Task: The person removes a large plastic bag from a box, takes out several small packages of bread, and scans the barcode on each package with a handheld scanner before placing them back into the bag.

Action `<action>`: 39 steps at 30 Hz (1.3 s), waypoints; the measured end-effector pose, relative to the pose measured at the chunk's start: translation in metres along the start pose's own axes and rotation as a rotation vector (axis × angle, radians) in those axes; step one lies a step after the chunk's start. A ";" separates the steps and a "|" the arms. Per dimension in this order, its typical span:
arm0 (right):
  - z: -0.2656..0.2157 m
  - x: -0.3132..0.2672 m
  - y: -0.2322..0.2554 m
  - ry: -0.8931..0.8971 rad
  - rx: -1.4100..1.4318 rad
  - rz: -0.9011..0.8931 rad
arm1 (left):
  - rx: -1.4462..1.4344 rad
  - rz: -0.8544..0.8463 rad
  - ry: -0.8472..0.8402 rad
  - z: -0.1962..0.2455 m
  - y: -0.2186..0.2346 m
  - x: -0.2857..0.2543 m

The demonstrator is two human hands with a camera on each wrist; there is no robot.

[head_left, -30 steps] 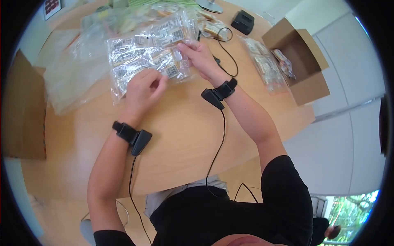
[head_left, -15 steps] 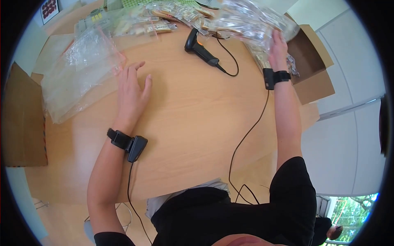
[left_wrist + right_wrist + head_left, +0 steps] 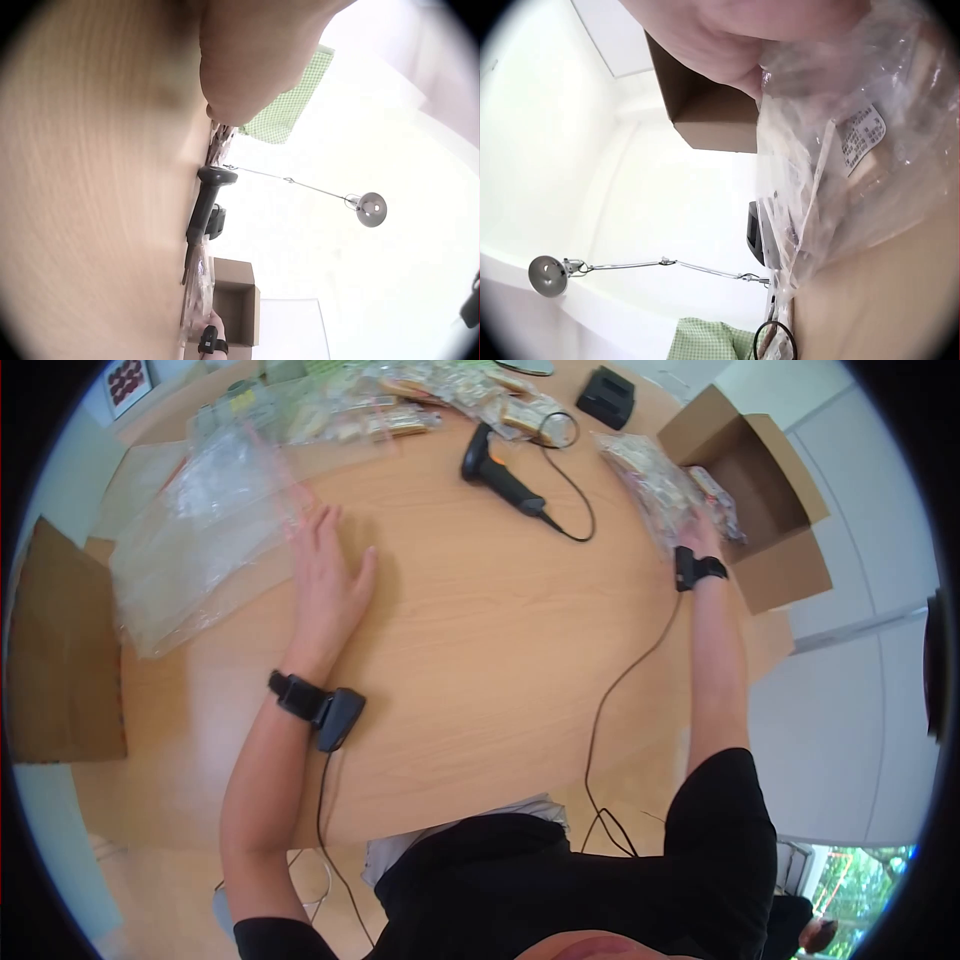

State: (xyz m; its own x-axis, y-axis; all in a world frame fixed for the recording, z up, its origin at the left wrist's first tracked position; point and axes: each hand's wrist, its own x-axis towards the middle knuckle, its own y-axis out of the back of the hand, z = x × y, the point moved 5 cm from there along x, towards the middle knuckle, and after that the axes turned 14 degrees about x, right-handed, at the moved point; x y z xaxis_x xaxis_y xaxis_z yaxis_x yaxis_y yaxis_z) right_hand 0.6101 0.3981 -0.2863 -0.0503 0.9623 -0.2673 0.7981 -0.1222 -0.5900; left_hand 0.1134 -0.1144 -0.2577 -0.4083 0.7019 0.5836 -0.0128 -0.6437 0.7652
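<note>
At the table's right side my right hand [image 3: 704, 534] grips the near end of a clear plastic bag [image 3: 650, 480] filled with small labelled packets. Up close in the right wrist view, crinkled film of that bag [image 3: 832, 180] overlaps the fingers, and a printed label shows through it; the fingertips are hidden. My left hand [image 3: 328, 585] rests on the table at the left with fingers extended and thumb apart, holding nothing. Its fingertips are right at the edge of flat clear plastic bags [image 3: 210, 550].
An open cardboard box [image 3: 765, 490] lies beside the filled bag, with a packet [image 3: 715, 500] at its mouth. A corded barcode scanner [image 3: 505, 480] lies mid-table, a black cradle [image 3: 606, 398] behind it. Packets [image 3: 420, 390] are heaped at the back. Another cardboard box [image 3: 65, 650] stands left.
My right hand has carried the filled bag from in front of me to beside the right box and lowered it there. My left hand has left the bag and lies at the left.
</note>
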 end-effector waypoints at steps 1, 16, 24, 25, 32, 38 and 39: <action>-0.007 -0.015 -0.009 0.049 -0.071 -0.020 | -0.015 0.015 -0.022 0.001 0.000 0.001; 0.042 -0.092 -0.107 0.761 -1.162 -0.601 | 0.375 0.069 0.039 -0.043 0.005 -0.007; 0.189 -0.185 -0.205 0.485 -1.129 -0.994 | 0.257 -0.079 -0.085 -0.022 0.023 -0.011; 0.196 -0.184 -0.211 0.475 -1.145 -0.988 | 0.250 -0.105 -0.078 -0.022 0.024 -0.010; 0.211 -0.155 -0.213 0.518 -1.068 -0.917 | 0.309 -0.119 -0.052 -0.038 0.033 0.004; 0.218 -0.163 -0.208 0.303 -0.873 -0.909 | 0.371 0.064 -0.151 -0.047 0.025 0.035; 0.221 -0.160 -0.207 0.290 -0.847 -0.912 | 0.378 0.078 -0.166 -0.047 0.019 0.043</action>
State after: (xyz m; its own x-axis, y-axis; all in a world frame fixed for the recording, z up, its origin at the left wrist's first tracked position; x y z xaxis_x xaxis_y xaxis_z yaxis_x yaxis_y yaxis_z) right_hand 0.3202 0.2156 -0.2895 -0.7324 0.6463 0.2142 0.6809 0.6969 0.2253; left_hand 0.0525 -0.1112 -0.2313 -0.2414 0.7154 0.6557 0.3612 -0.5610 0.7449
